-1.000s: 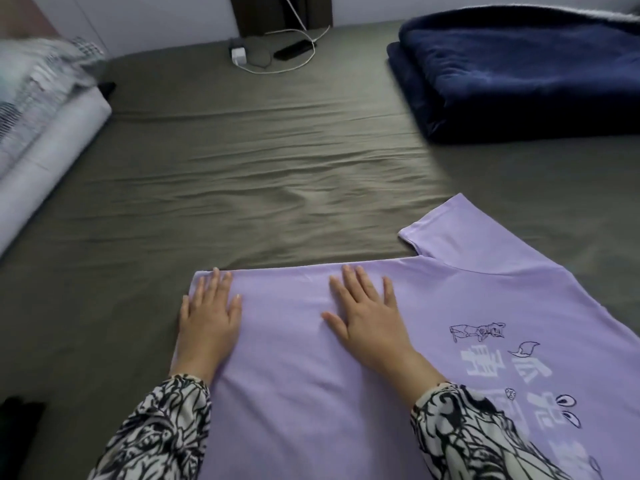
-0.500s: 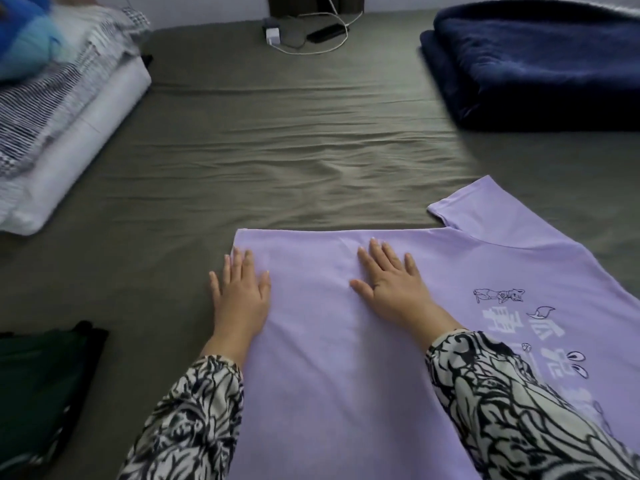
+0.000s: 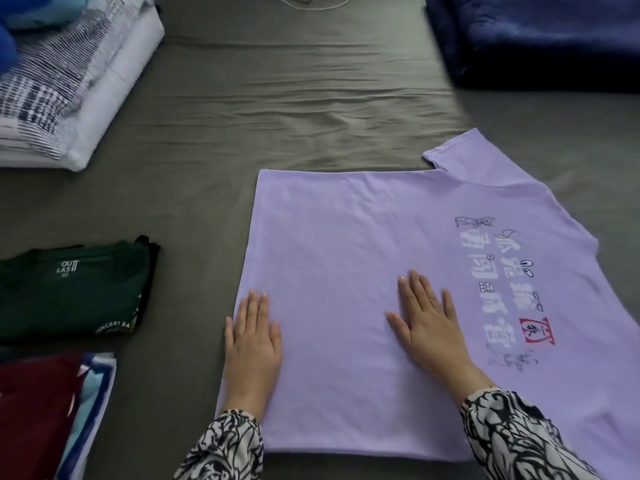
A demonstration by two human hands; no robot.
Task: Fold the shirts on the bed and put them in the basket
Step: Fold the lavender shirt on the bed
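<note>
Both hands have slid down the flat lilac cotton T-shirt with white printed characters [image 3: 346, 265] toward its near hem; it lies spread on the grey-green bed sheet [image 3: 277, 109]. Left hand [image 3: 252, 344], fingers straight, presses on the shirt's left edge; right hand [image 3: 429, 327], fingers spread flat, presses mid-shirt beside the print. Smoothing looks nearly done; sleeve fold likely next. Bare sheet lies beyond the shirt's far edge. Left of the shirt: folded dark green T-shirt [image 3: 69, 289], then a maroon folded garment [image 3: 34, 403]. No basket in view.
</note>
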